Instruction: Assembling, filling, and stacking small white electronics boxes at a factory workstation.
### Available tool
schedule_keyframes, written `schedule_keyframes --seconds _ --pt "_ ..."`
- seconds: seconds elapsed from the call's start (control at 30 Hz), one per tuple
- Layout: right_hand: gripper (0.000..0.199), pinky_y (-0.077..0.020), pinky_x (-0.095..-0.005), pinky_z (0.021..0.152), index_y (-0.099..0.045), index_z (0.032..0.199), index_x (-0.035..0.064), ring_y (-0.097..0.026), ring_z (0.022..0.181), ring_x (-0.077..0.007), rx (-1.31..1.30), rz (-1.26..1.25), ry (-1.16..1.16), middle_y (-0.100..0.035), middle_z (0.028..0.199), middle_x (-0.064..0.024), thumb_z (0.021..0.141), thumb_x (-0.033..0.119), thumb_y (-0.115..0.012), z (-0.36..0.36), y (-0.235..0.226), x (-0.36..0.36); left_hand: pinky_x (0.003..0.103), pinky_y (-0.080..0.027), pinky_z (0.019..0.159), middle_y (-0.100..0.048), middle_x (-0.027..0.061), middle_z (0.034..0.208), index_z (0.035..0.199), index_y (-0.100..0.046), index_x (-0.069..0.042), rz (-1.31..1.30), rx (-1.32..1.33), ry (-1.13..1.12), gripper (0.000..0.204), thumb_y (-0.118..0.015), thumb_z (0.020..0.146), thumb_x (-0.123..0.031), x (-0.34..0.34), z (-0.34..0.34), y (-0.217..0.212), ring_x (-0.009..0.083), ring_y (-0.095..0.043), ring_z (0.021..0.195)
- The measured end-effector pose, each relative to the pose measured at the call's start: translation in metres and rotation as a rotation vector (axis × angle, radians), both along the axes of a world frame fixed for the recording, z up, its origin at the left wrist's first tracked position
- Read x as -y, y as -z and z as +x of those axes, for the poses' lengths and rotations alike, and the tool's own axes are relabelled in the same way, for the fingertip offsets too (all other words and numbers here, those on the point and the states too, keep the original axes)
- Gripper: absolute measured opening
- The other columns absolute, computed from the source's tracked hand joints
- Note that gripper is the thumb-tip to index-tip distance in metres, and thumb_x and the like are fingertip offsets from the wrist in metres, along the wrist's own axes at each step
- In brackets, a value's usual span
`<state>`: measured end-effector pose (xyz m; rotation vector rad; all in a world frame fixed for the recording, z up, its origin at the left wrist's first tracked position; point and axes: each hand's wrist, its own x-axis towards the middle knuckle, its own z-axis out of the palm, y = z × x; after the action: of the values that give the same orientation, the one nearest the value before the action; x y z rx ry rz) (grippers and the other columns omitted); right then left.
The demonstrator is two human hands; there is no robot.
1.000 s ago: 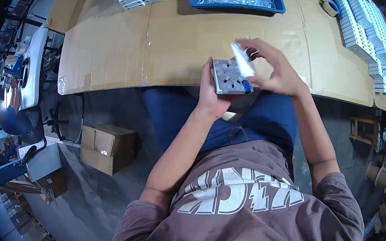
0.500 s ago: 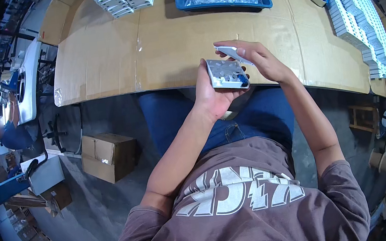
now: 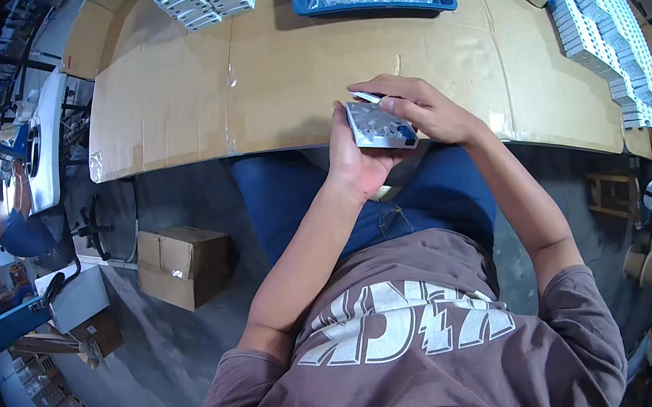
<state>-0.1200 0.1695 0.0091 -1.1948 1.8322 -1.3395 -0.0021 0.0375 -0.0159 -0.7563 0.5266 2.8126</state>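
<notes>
In the head view, the person's left hand (image 3: 360,164) is cradling a shallow white square box with a pale, unevenly filled inside (image 3: 380,129), its fingers wrapping beneath and its thumb side lying along the left wall. The box is facing upward just at the near edge of the cardboard-covered table (image 3: 165,109), over the person's lap. A small dark blue part (image 3: 407,136) is sitting at its near right corner.

The right hand (image 3: 417,107) is pinching a thin white flat piece (image 3: 366,98) between thumb and fingers, tilting it above the box's far edge; whether the two are touching, I cannot tell. The hands are working close together, each clamped on its own part.

For good handling, the left palm should probably be keeping the box level, since the contents may be lying loose. The right fingers would do best to be staying on the piece's outer edges, lining it up with the far wall before pressing, and watching that the blue part is not being caught at the corner. Forcing a crooked edge could be bending the thin piece. Holding both over the tabletop rather than the lap would be safer against drops.
</notes>
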Motion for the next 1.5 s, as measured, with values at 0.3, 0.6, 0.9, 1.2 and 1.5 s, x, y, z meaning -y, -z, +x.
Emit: schedule_keyframes --seconds 0.3,0.6,0.9,1.2,1.5 --pt "0.042 -0.0497 -0.0354 0.1 -0.064 0.134 -0.0014 -0.067 0.109 -0.0244 -0.048 0.011 0.044 -0.072 0.123 -0.0156 0.101 0.025 -0.06 0.015 0.012 0.002 0.054 -0.044 0.108 -0.058 0.0121 0.136 0.14 -0.052 -0.015 0.054 0.101 -0.042 0.064 -0.014 0.11 -0.057 0.0 -0.001 0.0 0.0295 -0.056 0.128" --pt "0.039 -0.0531 -0.0305 0.08 -0.068 0.129 0.0002 -0.061 0.086 -0.0126 0.035 0.034 0.043 -0.076 0.102 -0.0128 0.105 0.03 -0.058 0.016 0.024 0.0 0.053 -0.051 0.099 -0.06 0.0116 0.131 0.136 -0.053 -0.01 -0.015 0.112 0.016 0.055 -0.02 0.111 -0.047 0.002 -0.003 0.006 0.0278 -0.06 0.121" --pt "0.039 -0.0527 -0.0311 0.078 -0.068 0.128 -0.0009 -0.06 0.083 -0.0126 0.081 0.071 0.026 -0.075 0.101 -0.0128 0.104 0.029 -0.059 0.019 0.03 -0.002 0.057 -0.049 0.1 -0.06 0.0138 0.132 0.138 -0.052 -0.01 -0.039 0.156 0.057 0.056 -0.019 0.111 -0.047 0.0 -0.001 0.011 0.0308 -0.06 0.122" --pt "0.04 -0.0512 -0.0302 0.083 -0.066 0.132 -0.0005 -0.059 0.088 -0.0123 0.065 0.149 -0.014 -0.075 0.104 -0.0119 0.106 0.029 -0.057 0.014 0.055 -0.013 0.059 -0.049 0.101 -0.06 0.0142 0.132 0.138 -0.052 -0.01 -0.012 0.181 0.099 0.056 -0.017 0.111 -0.046 -0.003 -0.003 0.03 0.0312 -0.06 0.122" --pt "0.036 -0.053 -0.0318 0.08 -0.068 0.127 -0.0007 -0.062 0.084 -0.0152 0.037 0.095 0.09 -0.075 0.1 -0.0149 0.104 0.025 -0.058 0.026 0.045 -0.02 0.058 -0.049 0.102 -0.061 0.0128 0.131 0.134 -0.055 -0.012 0.015 0.17 0.143 0.055 -0.021 0.11 -0.047 -0.01 -0.004 0.042 0.0301 -0.06 0.121"
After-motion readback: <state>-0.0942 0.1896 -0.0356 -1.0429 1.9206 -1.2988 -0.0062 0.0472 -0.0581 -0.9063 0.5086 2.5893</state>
